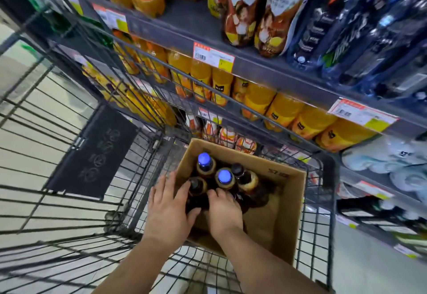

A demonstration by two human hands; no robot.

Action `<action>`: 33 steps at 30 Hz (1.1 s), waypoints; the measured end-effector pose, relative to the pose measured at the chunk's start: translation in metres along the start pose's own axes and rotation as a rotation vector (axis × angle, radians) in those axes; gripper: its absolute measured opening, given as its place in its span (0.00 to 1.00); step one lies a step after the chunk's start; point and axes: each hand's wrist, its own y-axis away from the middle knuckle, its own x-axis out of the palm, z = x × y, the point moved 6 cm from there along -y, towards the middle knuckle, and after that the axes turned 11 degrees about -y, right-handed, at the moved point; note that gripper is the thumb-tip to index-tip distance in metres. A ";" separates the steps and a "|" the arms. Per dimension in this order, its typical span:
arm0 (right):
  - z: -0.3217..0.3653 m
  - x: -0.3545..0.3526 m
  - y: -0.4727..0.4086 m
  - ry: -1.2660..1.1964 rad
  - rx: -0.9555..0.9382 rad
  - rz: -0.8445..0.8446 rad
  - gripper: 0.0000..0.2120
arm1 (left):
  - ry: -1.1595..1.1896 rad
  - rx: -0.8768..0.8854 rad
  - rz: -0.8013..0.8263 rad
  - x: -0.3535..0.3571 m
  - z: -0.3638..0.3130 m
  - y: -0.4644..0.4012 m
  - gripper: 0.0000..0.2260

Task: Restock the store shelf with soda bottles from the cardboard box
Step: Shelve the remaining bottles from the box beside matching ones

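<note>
Store shelving [265, 67] rises along the right side, packed with orange drink bottles [284, 109] on the middle tier and taller dark and blue bottles above, price tags clipped along the shelf edges. Close against it stands a wire shopping cart [323, 201], and an open cardboard box [288, 203] sits in the cart's near right corner. Dark soda bottles [223, 178] stand upright at the far left end of the box, two of them with bright blue caps, the rest dark-capped. Both bare hands reach down into the box at its near left corner. The left hand [167, 210] is spread wide, its fingers laid along the left side of the nearest dark bottle [196, 189], thumb curling beneath. The right hand [223, 210] is cupped on that bottle's right side, fingers bent over it, so the bottle sits gripped between the two hands, still inside the box.
</note>
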 end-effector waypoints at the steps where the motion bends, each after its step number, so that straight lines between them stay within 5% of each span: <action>1: -0.002 -0.001 0.000 -0.007 -0.002 0.005 0.18 | -0.001 0.000 -0.002 -0.001 0.000 0.000 0.29; 11: -0.031 -0.051 0.038 -0.190 -0.070 -0.047 0.23 | 0.073 0.101 0.061 -0.012 -0.042 0.004 0.30; 19: -0.014 -0.076 0.054 -0.241 -0.249 -0.111 0.24 | 0.515 0.196 0.005 -0.033 -0.052 -0.001 0.31; 21: -0.020 -0.085 0.048 -0.247 -0.222 -0.106 0.24 | 0.545 0.169 -0.022 -0.033 -0.050 0.000 0.28; 25: -0.049 -0.107 0.021 -0.351 0.013 -0.361 0.26 | 0.577 0.107 -0.044 -0.030 -0.043 0.003 0.22; 29: -0.050 -0.090 -0.015 -0.267 0.092 -0.225 0.31 | 0.593 0.107 -0.080 -0.028 -0.037 0.005 0.24; 33: -0.054 -0.083 -0.023 -0.260 0.108 -0.228 0.23 | 0.565 0.115 -0.078 -0.025 -0.037 0.007 0.19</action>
